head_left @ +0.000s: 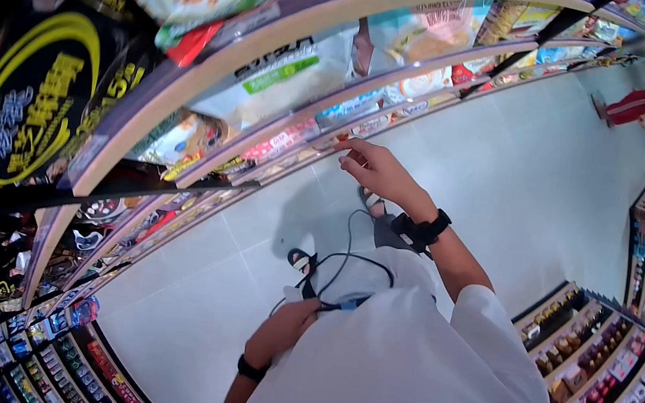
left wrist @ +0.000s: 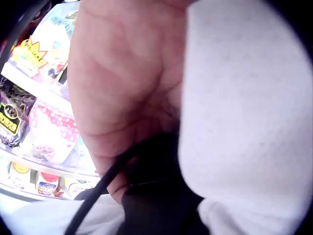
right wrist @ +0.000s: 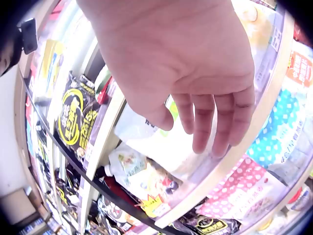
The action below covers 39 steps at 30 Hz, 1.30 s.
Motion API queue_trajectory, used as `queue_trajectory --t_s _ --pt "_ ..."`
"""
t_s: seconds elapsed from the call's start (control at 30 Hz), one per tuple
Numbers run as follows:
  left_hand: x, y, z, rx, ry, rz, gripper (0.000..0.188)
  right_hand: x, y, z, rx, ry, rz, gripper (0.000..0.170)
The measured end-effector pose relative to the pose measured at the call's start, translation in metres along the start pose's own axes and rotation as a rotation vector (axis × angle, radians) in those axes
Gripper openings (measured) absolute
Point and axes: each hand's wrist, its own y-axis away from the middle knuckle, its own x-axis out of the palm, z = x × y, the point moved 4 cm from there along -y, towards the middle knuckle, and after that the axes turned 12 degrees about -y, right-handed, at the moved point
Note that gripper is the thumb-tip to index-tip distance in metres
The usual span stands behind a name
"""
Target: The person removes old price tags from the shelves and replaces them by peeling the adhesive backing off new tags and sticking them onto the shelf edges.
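Note:
My right hand (head_left: 380, 172) hangs in front of the shelves with loosely bent fingers and nothing in its grasp. In the right wrist view its fingers overlap a white bag with a green label (right wrist: 183, 156). Beside that are a pink polka-dot bag (right wrist: 239, 191) and a blue polka-dot one (right wrist: 279, 127). My left hand (head_left: 283, 332) is low at the front of the white shirt (head_left: 415, 363). Its fingers curl in beside a black cable (left wrist: 98, 191), partly hidden in shadow; I cannot tell whether they hold it.
Stocked shelves (head_left: 283, 14) curve along the left and top, with a large black bag with a yellow ring (head_left: 32, 95) at the near end. More racks (head_left: 604, 365) stand at the right. Pale floor tiles (head_left: 493, 159) lie between them. A person in red trousers (head_left: 633, 107) is farther off.

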Motion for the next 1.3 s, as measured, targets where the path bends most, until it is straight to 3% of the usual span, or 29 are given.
queue_trajectory --t_s 0.1,0.2,0.3,0.33,0.37,0.4,0.47,0.53,0.63,0.7,0.73,0.77,0.83,0.9,0.93,0.97,1.03,1.07,1.17,1.23,1.27,1.3 --pt "-0.003 -0.04 -0.032 -0.132 0.071 0.0 0.012 -0.04 -0.053 -0.031 -0.075 -0.059 -0.116 0.037" --pt "-0.001 -0.048 -0.026 -0.167 0.142 -0.035 0.007 -0.056 -0.087 -0.037 -0.263 -0.018 -0.286 0.058" --pt "-0.025 -0.051 0.024 0.046 0.387 -0.54 0.007 -0.049 -0.109 -0.031 -0.401 0.053 -0.291 0.083" --pt "-0.046 -0.054 0.029 -0.027 0.396 -0.693 0.006 -0.047 -0.114 -0.023 -0.363 0.057 -0.23 0.103" --pt "-0.073 -0.063 0.035 -0.105 0.402 -0.84 0.005 -0.045 -0.12 -0.021 -0.362 0.073 -0.238 0.106" --pt "-0.097 -0.075 0.048 -0.182 0.263 -0.867 0.003 -0.043 -0.127 -0.021 -0.358 0.089 -0.252 0.109" --pt "-0.147 -0.114 0.053 -0.27 0.492 -0.959 0.035 -0.043 -0.143 -0.022 -0.363 0.209 -0.308 0.117" --pt "-0.192 -0.166 0.059 -0.138 0.297 -1.144 0.058 -0.046 -0.158 -0.026 -0.324 0.248 -0.281 0.114" --pt "-0.229 -0.221 0.118 -0.211 -0.041 -1.247 0.075 -0.056 -0.171 -0.026 -0.252 0.273 -0.241 0.103" --pt "-0.226 -0.236 0.08 -0.3 -0.118 -1.418 0.076 -0.066 -0.176 -0.026 -0.248 0.303 -0.222 0.096" --pt "-0.22 -0.238 0.074 0.041 0.399 -1.534 0.059 -0.07 -0.181 -0.024 -0.274 0.327 -0.214 0.094" --pt "-0.226 -0.238 0.08 0.043 0.42 -1.517 0.053 -0.072 -0.183 -0.024 -0.294 0.346 -0.2 0.091" --pt "-0.234 -0.218 0.106 0.017 0.45 -1.462 0.041 -0.074 -0.177 -0.016 -0.208 0.33 -0.187 0.086" --pt "-0.239 -0.212 0.118 -0.194 0.284 -1.372 0.033 -0.079 -0.178 -0.001 -0.181 0.25 -0.152 0.085" --pt "-0.241 -0.21 0.12 -0.3 0.272 -1.297 0.034 -0.08 -0.184 0.001 -0.074 0.277 -0.114 0.083" --pt "-0.241 -0.207 0.124 -0.407 0.26 -1.214 0.035 -0.077 -0.191 -0.01 -0.15 0.273 -0.143 0.082" --pt "-0.248 -0.211 0.138 -0.399 0.245 -1.191 0.035 -0.073 -0.214 -0.04 -0.316 0.269 -0.2 0.082" --pt "-0.248 -0.213 0.145 -0.403 0.238 -1.178 0.035 -0.073 -0.214 -0.04 -0.282 0.24 -0.193 0.08" --pt "-0.232 -0.224 0.139 -0.203 0.559 -1.468 0.037 -0.073 -0.179 -0.021 -0.244 0.161 -0.301 0.066" --pt "-0.208 -0.216 0.096 -0.184 0.37 -1.674 0.043 -0.073 -0.145 -0.019 -0.451 0.043 -0.424 0.051" --pt "-0.189 -0.211 0.074 -0.172 0.418 -1.688 0.044 -0.075 -0.13 -0.018 -0.557 -0.019 -0.485 0.043" --pt "-0.172 -0.21 0.057 -0.159 0.464 -1.7 0.046 -0.075 -0.123 -0.021 -0.473 0.029 -0.391 0.038"
